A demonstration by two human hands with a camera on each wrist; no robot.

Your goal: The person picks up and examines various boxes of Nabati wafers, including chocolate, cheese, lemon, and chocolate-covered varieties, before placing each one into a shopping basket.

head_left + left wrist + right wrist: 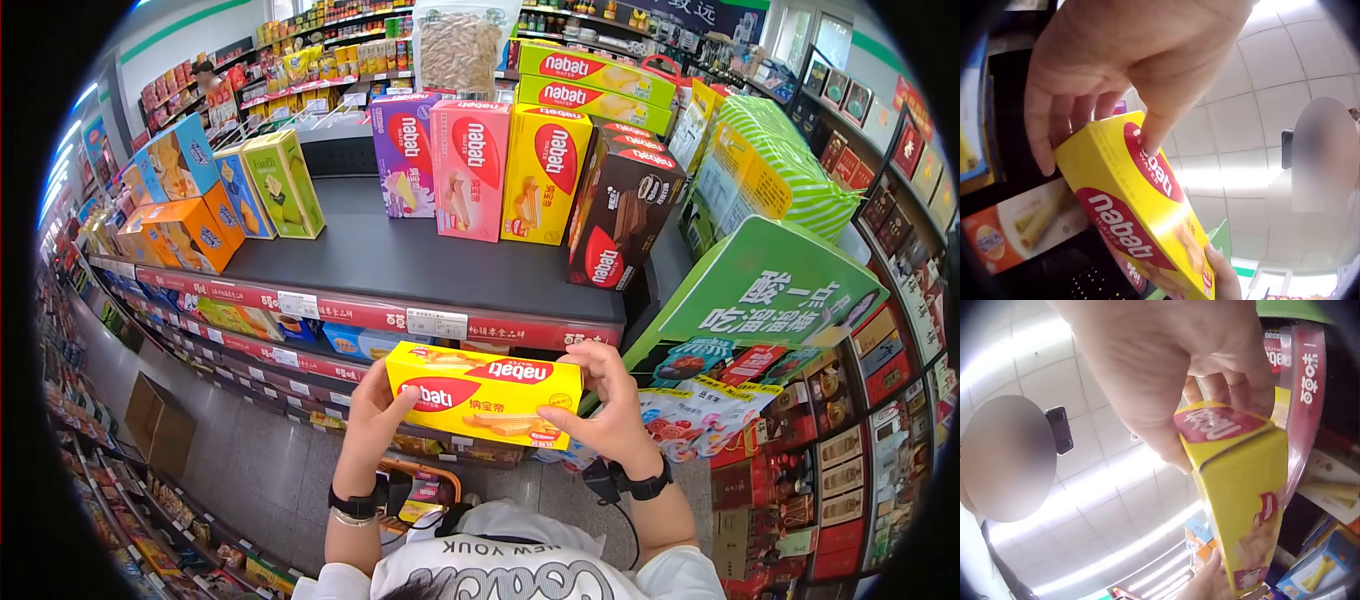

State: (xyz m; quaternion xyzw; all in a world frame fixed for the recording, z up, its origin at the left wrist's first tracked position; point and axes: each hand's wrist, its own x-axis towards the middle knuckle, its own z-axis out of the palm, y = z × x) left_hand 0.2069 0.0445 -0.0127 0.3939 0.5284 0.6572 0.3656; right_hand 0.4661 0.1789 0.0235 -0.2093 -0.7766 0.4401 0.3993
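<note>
Holding 1 yellow Nabati wafer box (480, 408) between both hands, roughly level, broad front face toward the body. Positioned off the shelf, in front of the red shelf-edge strip (530, 333).

Left hand (372, 415): closed around the left end of the yellow Nabati wafer box, with thumb pressed on the front face near the red logo and fingers behind. Right hand (612, 402): closed around the opposite end, with thumb on the front face near the lower corner and fingers curled behind. Spread to the box's length, with both hands near its ends. Fitted with 1 black strap at each wrist.

Standing upright on the black shelf (355, 255), from left to right: 1 purple Nabati box (404, 155), 1 pink Nabati box (470, 170), 1 upright yellow Nabati box (545, 172) and a group of dark brown Nabati boxes (620, 210). Stacked flat behind, 2 lime-green Nabati boxes (595, 85). Seen farther left on the same shelf: 1 upright green carton (287, 185), beside blue and orange cartons (195, 232).

Mounted at the right end of the shelf: 1 green sign (765, 290) with white Chinese characters. Visible below the hands, near the torso: 1 orange-rimmed basket (456, 482) containing packages.
</note>
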